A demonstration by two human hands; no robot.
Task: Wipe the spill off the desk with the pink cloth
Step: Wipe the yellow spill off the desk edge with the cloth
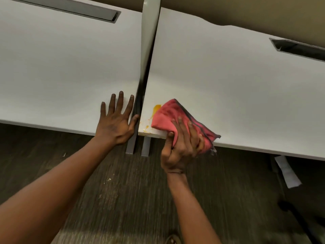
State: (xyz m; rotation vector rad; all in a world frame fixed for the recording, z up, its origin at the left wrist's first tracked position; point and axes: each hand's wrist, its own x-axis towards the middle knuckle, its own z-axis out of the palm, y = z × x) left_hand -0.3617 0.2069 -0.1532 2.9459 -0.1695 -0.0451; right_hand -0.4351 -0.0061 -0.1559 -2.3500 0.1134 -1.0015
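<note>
The pink cloth (pixel 168 115), folded and edged in dark trim, lies on the front left corner of the right white desk (pixel 228 81). My right hand (pixel 181 147) grips it at the desk's front edge, thumb under, fingers on top. An orange-yellow spill (pixel 156 108) shows just left of the cloth, with small smears and specks (pixel 146 128) nearer the corner. The cloth may hide more of it. My left hand (pixel 117 120) rests flat, fingers spread, on the front right corner of the left desk (pixel 61 67).
A white divider panel (pixel 149 32) stands in the gap between the two desks. Each desk has a grey cable slot, one far left (pixel 70 7) and one far right (pixel 299 49). Grey desk legs (pixel 139 145) and dark carpet lie below. A white paper (pixel 287 171) hangs under the right desk.
</note>
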